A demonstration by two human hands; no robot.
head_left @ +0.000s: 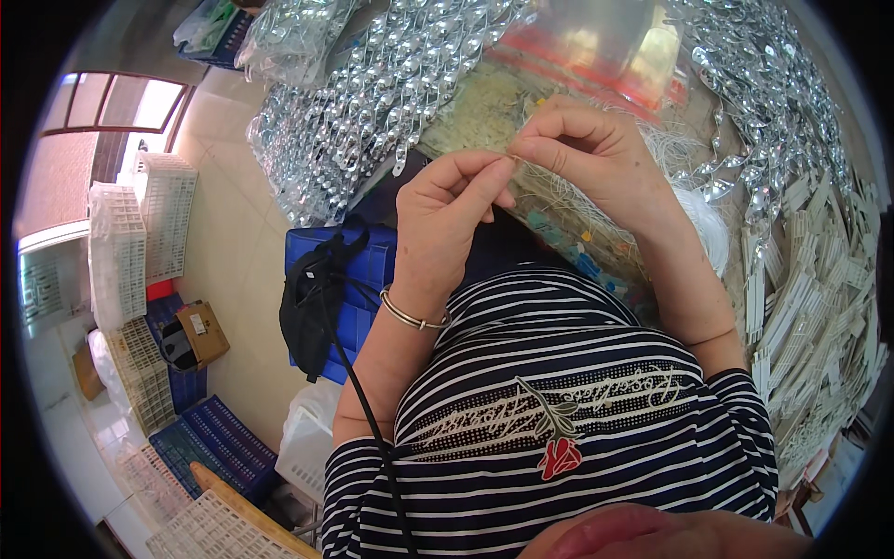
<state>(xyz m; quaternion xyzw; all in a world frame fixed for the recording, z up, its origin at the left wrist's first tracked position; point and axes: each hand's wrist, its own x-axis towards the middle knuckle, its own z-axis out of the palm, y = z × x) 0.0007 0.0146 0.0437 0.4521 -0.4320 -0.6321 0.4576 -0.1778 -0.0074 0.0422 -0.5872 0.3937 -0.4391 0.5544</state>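
Note:
My left hand (445,212) and my right hand (601,160) meet above the near edge of a worn worktop (480,107). Both are closed in a pinch, thumb against forefinger, with the tips almost touching. Whatever lies between them is too small and fine to make out. Loose white thread (703,228) lies tangled beneath and beside my right hand. Beyond the hands rests a clear plastic bag (596,42) with a red band. Shiny silver twisted strips (382,88) are heaped at the far left, and more silver strips (768,70) lie at the far right.
Bundles of flat white strips (815,317) pile up on the right. A blue container (354,307) with a black bag (312,312) over it stands left of my left arm, a black cable running down from there. White crates (168,219), blue crates (219,443) and a cardboard box (202,333) line the floor.

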